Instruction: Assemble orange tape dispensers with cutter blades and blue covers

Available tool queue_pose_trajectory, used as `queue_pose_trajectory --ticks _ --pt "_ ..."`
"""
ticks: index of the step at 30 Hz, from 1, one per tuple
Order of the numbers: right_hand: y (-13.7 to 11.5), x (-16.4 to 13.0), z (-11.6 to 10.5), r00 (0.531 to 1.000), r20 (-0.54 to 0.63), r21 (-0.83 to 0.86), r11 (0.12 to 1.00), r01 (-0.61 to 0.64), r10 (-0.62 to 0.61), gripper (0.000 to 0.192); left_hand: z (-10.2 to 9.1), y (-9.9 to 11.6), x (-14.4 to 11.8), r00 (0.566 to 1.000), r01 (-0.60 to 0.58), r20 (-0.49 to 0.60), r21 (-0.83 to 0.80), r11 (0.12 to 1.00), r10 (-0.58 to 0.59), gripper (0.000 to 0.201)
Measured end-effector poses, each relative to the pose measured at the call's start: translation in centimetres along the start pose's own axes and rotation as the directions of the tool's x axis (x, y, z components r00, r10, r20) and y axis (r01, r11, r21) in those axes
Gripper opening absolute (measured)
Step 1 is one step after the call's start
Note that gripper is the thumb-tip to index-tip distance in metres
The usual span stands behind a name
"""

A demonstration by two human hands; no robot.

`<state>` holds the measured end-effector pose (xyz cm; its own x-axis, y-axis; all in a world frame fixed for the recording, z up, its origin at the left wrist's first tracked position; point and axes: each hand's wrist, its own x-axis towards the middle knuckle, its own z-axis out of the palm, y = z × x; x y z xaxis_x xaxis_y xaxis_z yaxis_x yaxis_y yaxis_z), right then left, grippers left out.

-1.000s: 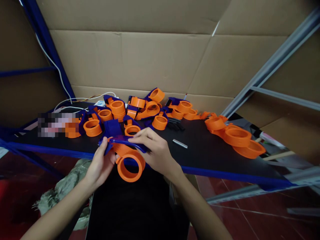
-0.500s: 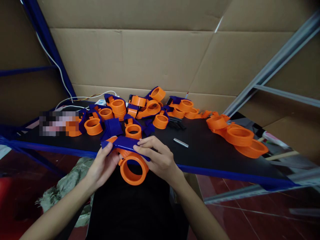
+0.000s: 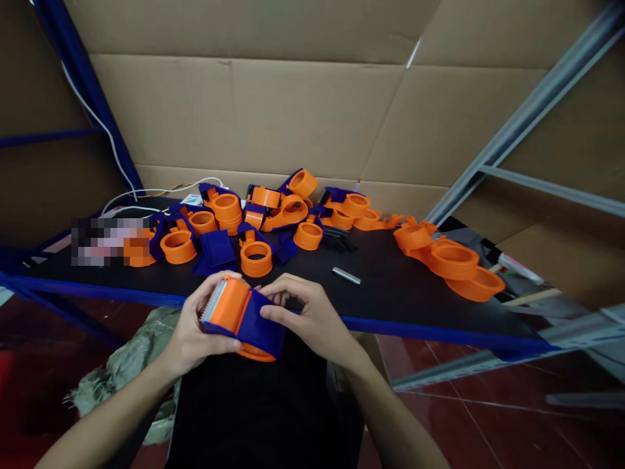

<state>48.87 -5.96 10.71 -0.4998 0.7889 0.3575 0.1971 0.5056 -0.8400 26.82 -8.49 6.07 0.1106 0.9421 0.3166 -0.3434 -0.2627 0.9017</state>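
Over the worktop's [image 3: 390, 299] near edge, the left hand [image 3: 190, 332] and right hand [image 3: 312, 316] now grip a tape dispenser [image 3: 244, 316] turned blade-side up, its orange ring tucked beneath.

Orange rings [image 3: 452, 259] and a metal strip [image 3: 346, 275] lie on the black table [image 3: 390, 293].

Dispenser [image 3: 243, 318] held between both hands just before the surface [image 3: 390, 293] edge. Behind it, parts heap [image 3: 258, 221]; metal strip [image 3: 346, 275] right of that; rings [image 3: 452, 260] far right.
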Motion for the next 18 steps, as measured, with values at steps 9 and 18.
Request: queue_pose_trajectory --ticks 9,18 --pt "0.9 0.7 1.8 0.983 0.103 0.475 0.861 -0.181 0.15 0.024 -0.8 1.7 0.1 0.955 -0.277 0.173 0.232 0.932 0.241 0.074" --pt "0.8 0.5 1.9 0.987 0.119 0.507 0.848 -0.158 0.112 0.022 -1.0 2.6 -0.3 0.929 -0.333 0.27 0.307 0.892 0.253 0.072"
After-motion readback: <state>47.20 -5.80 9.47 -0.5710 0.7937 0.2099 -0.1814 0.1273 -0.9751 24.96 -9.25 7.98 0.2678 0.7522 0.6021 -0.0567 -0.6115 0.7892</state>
